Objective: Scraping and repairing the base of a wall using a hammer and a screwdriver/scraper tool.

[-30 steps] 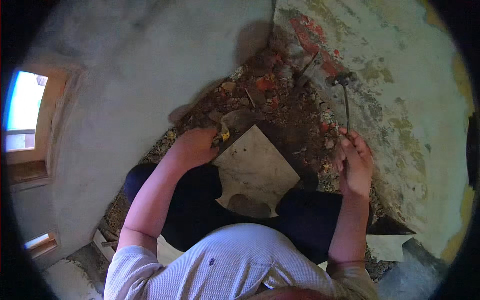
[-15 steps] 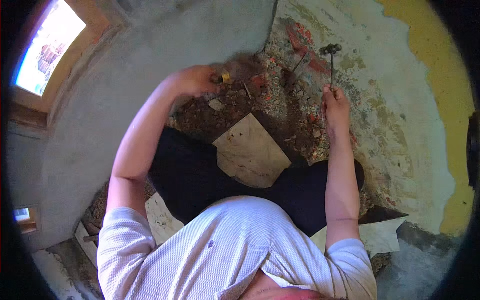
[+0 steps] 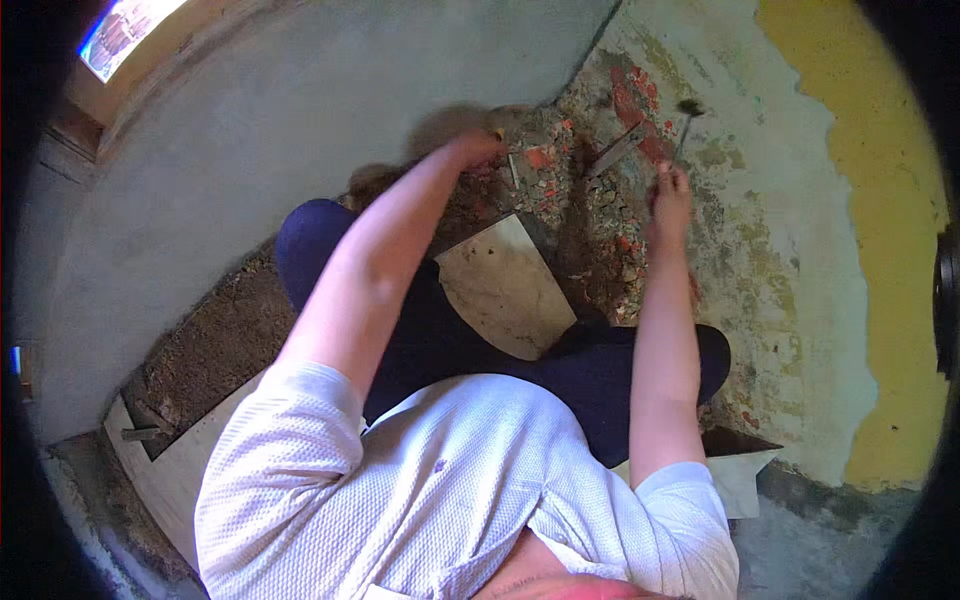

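My right hand [image 3: 671, 205] is closed round the handle of a hammer [image 3: 689, 107], whose dark head points away from me over the peeling wall. My left hand [image 3: 478, 150] reaches forward to the base of the grey wall, above broken rubble [image 3: 560, 165]. Its fingers are bent and mostly hidden; a small yellow bit shows at their tips, too blurred to name. Just below that hand, a thin pale stick [image 3: 514, 172] lies in the debris. Between my legs rests a pale slab [image 3: 505, 285] with dark specks.
A flat strip [image 3: 615, 150] leans in the rubble between my hands. Grey wall [image 3: 300, 120] rises at the left; a flaking, yellow-edged wall [image 3: 800, 250] stands at the right. Bare soil [image 3: 215, 340] and another pale slab [image 3: 160, 490] lie at my left side.
My left hand has moved right along the wall base, and its arm has swung inward. The hammer stays in my right hand, its head now tilted further right. The whole view has turned slightly.
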Demonstrator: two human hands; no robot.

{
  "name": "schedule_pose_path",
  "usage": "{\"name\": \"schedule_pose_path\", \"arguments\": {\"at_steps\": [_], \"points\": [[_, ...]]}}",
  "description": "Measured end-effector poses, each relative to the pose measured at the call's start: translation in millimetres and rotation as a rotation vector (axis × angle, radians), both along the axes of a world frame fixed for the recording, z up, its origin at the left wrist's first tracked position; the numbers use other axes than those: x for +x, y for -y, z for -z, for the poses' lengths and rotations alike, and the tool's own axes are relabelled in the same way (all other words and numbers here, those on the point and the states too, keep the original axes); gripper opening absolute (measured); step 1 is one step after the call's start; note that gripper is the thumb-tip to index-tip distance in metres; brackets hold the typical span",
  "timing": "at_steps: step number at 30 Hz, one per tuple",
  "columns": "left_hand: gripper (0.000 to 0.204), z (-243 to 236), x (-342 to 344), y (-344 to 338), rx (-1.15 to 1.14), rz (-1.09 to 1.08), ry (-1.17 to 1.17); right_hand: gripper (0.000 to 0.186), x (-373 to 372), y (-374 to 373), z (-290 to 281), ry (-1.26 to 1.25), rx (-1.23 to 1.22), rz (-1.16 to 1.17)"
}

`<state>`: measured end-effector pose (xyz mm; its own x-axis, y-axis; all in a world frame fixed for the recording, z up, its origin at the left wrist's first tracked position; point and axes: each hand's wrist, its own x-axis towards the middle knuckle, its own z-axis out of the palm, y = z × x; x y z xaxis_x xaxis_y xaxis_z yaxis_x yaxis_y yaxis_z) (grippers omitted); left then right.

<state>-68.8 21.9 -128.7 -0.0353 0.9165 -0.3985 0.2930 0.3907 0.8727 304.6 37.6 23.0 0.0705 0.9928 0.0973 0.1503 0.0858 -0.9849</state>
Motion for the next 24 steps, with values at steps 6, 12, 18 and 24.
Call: {"name": "schedule_pose_path", "arguments": {"at_steps": [6,12,18,24], "points": [[0.042,99.2,104.3,69.0,-0.255,-0.175,0.01,0.022,-3.9,21.8,176.5,-0.103,-0.526,0.124],[0.038,195.3,90.1,148.9,-0.185,-0.223,-0.19,0.025,-43.4,60.4,278.5,0.264,-0.689,-0.074],[0.039,206.9,103.8,115.3,-0.635,-0.5,0.277,0.023,-48.1,50.4,289.8,0.185,-0.691,-0.162],[0.038,294.5,61.2,69.1,-0.509,-0.432,0.49,0.027,-91.2,43.6,281.0,0.39,-0.638,-0.274]]}}
